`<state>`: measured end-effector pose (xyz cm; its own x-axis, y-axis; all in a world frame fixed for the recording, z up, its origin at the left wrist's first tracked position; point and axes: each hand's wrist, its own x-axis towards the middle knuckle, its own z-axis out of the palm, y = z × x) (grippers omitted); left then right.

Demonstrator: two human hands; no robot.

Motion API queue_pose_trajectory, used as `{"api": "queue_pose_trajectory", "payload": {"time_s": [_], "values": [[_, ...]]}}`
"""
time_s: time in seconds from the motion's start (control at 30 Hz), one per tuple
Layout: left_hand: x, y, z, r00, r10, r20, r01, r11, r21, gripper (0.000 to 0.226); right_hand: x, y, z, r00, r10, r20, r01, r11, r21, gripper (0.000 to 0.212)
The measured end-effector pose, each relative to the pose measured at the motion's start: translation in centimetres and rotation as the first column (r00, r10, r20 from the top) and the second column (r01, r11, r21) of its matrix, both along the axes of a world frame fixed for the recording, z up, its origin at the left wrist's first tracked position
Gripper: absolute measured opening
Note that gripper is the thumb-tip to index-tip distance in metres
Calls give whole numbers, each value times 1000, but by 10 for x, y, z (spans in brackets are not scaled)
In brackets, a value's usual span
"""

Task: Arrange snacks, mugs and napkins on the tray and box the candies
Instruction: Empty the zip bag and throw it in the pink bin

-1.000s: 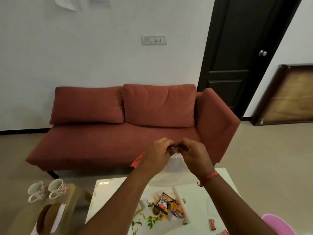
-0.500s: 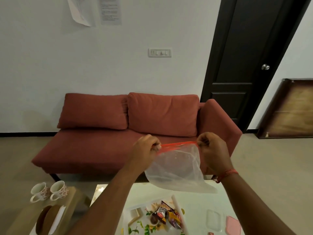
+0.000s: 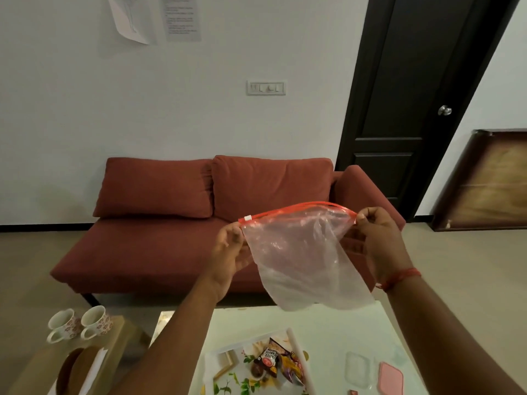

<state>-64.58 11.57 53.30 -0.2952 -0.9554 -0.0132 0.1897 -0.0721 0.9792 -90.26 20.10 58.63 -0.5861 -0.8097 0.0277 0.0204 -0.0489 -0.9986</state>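
Note:
I hold a clear zip bag [image 3: 299, 258] with a red seal strip up in front of me, above the white table [image 3: 336, 323]. My left hand [image 3: 231, 252] pinches its left corner beside the white slider; my right hand [image 3: 379, 240] pinches its right corner. The bag hangs limp and looks empty. Below, a floral tray [image 3: 216, 366] holds snack packets [image 3: 273, 359]. Two floral mugs [image 3: 77, 325] stand on a low wooden side table [image 3: 37, 363] at the left, with a napkin holder [image 3: 77, 372] in front of them.
A clear small box [image 3: 358, 370] and its pink lid [image 3: 390, 379] lie on the table at the right, with a candy [image 3: 353, 392] at the bottom edge. A red sofa [image 3: 176, 238] stands behind the table. A dark door [image 3: 413, 109] is at the back right.
My hands have drawn apart, stretching the bag's red seal strip from bunched to full width. My view has tilted upward, so the table sits lower in the frame.

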Motion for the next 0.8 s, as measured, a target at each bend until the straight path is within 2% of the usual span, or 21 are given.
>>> {"api": "queue_pose_trajectory", "payload": {"time_s": [0.07, 0.1, 0.17, 0.23, 0.3, 0.4, 0.43, 0.5, 0.6, 0.7, 0.8], "values": [[-11, 6, -5, 990, -125, 58, 124, 992, 21, 45, -1, -6, 6, 995, -4, 99, 6, 1000, -17, 19], [-16, 9, -7, 980, -188, 68, 185, 982, 48, 61, -2, -8, 8, 988, -9, 152, 13, 1000, -27, 20], [-25, 13, -12, 955, -297, 7, 294, 950, 102, 95, -7, -14, 8, 966, -41, 255, 51, 998, -32, 21], [-32, 13, -17, 941, -330, -72, 337, 933, 125, 101, -11, -18, 2, 946, -81, 313, 85, 996, 1, 21], [-38, 13, -17, 945, -323, -48, 326, 937, 126, 89, -12, -17, -6, 918, -98, 383, 94, 995, 29, 23], [-54, 13, -9, 970, -231, 75, 227, 972, 55, 40, -14, -18, -20, 847, -118, 518, 105, 993, 56, 19], [-58, 12, -8, 984, -153, 96, 150, 988, 41, 27, -15, -19, -25, 846, -99, 523, 82, 995, 55, 21], [-64, 6, -8, 996, -27, 87, 25, 999, 21, 11, -16, -20, -36, 907, -23, 421, -16, 996, 89, 38], [-66, -4, -9, 994, 41, 97, -42, 999, 11, 4, -6, -13, -49, 947, 150, 285, -200, 967, 155, 45], [-63, -9, -6, 995, 43, 90, -44, 999, 2, 20, 3, -10, -56, 878, 350, 327, -395, 915, 82, 40], [-53, -18, -6, 978, 103, 181, -98, 994, -39, 56, 1, -16, -60, 923, 319, 214, -340, 938, 72, 43]]}}
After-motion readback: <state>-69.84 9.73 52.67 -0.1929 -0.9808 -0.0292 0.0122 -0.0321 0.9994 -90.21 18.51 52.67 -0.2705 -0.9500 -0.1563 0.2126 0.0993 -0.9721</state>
